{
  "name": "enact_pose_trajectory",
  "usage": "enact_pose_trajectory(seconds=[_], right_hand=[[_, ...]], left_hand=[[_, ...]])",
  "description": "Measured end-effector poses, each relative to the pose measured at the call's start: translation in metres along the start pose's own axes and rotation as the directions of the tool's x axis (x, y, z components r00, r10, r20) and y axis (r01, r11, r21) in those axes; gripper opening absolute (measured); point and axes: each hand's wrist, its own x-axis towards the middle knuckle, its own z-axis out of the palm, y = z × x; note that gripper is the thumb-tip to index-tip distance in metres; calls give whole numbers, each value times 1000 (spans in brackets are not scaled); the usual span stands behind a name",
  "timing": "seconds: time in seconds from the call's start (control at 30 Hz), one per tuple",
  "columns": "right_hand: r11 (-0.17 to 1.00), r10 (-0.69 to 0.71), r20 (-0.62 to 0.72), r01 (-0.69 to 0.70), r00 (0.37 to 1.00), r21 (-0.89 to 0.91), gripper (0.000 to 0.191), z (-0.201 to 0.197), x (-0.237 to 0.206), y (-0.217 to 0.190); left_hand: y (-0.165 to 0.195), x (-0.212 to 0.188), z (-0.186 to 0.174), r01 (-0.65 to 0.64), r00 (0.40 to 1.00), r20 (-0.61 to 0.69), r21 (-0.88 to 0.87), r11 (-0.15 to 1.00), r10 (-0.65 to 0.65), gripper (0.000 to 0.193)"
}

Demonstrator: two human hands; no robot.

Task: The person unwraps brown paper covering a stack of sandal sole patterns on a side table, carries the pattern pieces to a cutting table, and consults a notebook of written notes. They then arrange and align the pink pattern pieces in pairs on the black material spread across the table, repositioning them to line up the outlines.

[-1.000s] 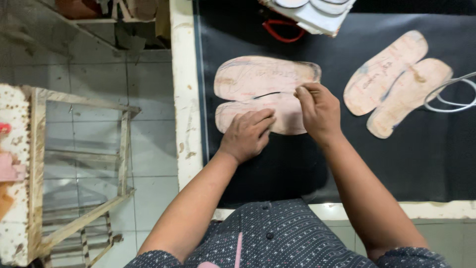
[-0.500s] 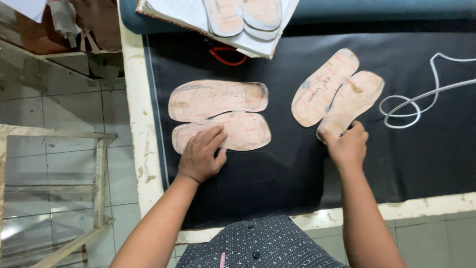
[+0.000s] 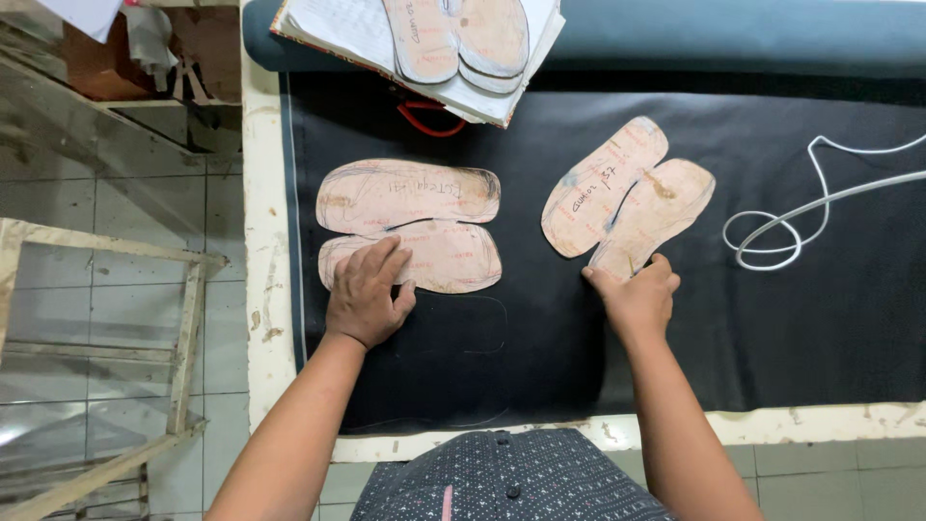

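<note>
Okay, from my feed: left hand lies flat, fingers spread, pressing the lower sole pattern of the left pair against the black sheet. Upper sole pattern sits touching it along one edge. Right hand has fingers curled at the near end of the right pair, fingertips on the cardboard; whether it pinches or just pushes, I cannot tell. I see a faint traced sole outline just below the left pair, so I judge one tracing done; no cut pieces visible. White cord lies well apart to the right. More patterns rest on a book at the far edge.
</note>
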Motion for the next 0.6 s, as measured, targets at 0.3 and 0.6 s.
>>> enact_pose_trajectory(seconds=[0.3, 0.6], right_hand=[[802, -152, 54, 91, 987, 591, 43, 1, 8, 11], [428, -389, 171, 12, 905, 904, 17, -59, -35, -94]], left_hand=[[-11, -12, 7, 51, 998, -30, 69, 996, -49, 51], [-32, -32, 25, 395, 866, -297, -87, 915, -402, 66]])
